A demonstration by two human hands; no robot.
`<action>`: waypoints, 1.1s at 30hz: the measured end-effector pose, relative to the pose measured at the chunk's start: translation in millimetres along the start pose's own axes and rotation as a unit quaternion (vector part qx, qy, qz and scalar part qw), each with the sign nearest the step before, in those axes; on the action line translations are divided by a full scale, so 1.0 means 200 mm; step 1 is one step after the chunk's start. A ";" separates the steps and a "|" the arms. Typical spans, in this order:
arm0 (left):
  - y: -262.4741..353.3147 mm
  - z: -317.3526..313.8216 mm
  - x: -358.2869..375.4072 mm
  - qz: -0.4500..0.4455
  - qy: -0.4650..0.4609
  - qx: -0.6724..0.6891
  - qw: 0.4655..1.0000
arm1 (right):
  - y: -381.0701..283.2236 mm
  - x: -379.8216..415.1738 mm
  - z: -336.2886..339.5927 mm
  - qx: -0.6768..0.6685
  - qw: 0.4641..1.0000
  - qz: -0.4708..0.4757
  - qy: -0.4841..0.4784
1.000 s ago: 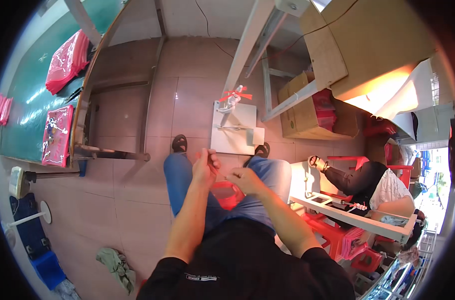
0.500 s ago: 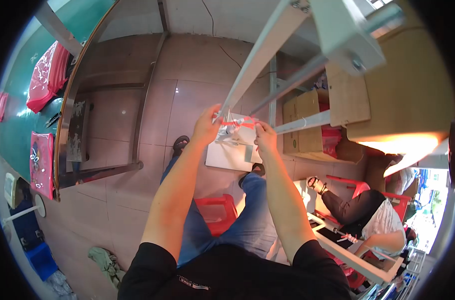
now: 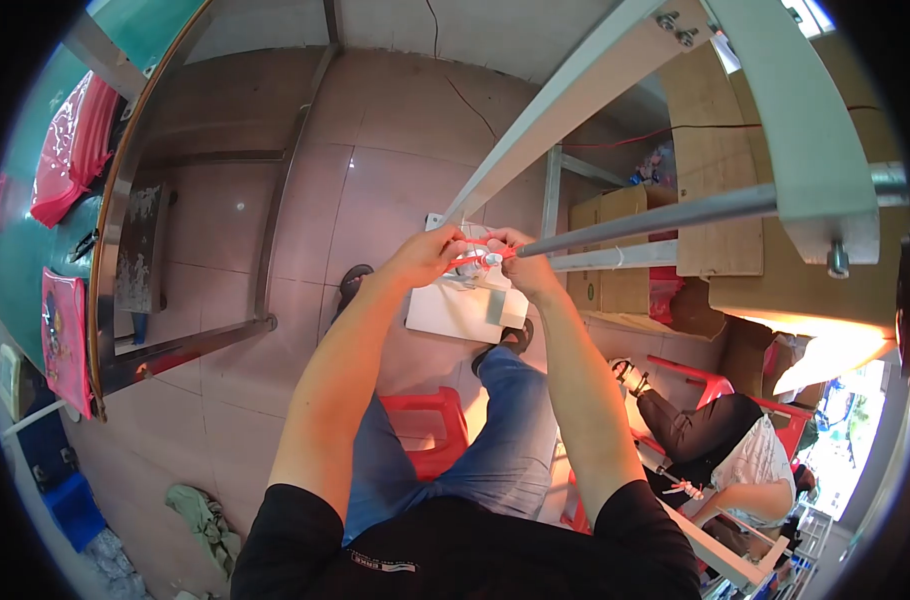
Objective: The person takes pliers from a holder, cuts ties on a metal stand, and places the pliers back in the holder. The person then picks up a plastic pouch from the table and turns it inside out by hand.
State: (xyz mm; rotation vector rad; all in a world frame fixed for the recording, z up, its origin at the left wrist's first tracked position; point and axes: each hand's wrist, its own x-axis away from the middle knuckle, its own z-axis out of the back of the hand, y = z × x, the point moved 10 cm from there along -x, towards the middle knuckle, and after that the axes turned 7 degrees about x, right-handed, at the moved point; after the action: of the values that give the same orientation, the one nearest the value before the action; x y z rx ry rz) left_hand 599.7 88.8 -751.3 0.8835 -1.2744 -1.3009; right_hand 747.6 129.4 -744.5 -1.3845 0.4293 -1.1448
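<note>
Strands of red cord [image 3: 462,263] stretch between my two hands, close to the white fitting at the end of a metal rod [image 3: 665,217]. My left hand [image 3: 427,258] is closed on the cord from the left side. On the right, my right hand [image 3: 526,264] pinches the cord beside the rod's tip, its fingers bent inward. Below both hands lies a white base plate [image 3: 455,310] on the floor. A pale beam [image 3: 565,100] slopes down to it. Fingers partly hide how the cord runs.
Cardboard boxes [image 3: 615,212] stand at right, under a pale bracket [image 3: 825,130]. A green-topped table [image 3: 15,240] with pink packages [image 3: 65,340] is at left. A red stool [image 3: 440,460] is beneath me. Another person [image 3: 710,425] sits at lower right.
My hands have drawn closer together, and the cord between them now forms a tighter shape near the rod's tip. The view has shifted, so the bracket and rod appear larger at right.
</note>
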 end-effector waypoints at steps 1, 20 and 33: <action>0.01 0.02 0.04 -0.017 0.031 0.009 0.999 | 0.02 0.03 0.02 0.022 1.000 -0.014 0.014; -0.21 -0.23 0.33 0.140 0.097 0.363 0.916 | 0.10 0.31 -0.06 -0.135 0.983 -0.032 0.117; -0.23 -0.11 0.27 0.114 0.221 0.345 0.905 | 0.09 0.20 0.03 0.005 0.988 0.007 0.155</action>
State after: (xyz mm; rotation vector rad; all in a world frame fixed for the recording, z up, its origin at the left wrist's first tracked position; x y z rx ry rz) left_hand 604.3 25.6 -791.8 1.3764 -1.4228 -0.3979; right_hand 777.4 96.3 -745.5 -1.1935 0.6534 -1.3542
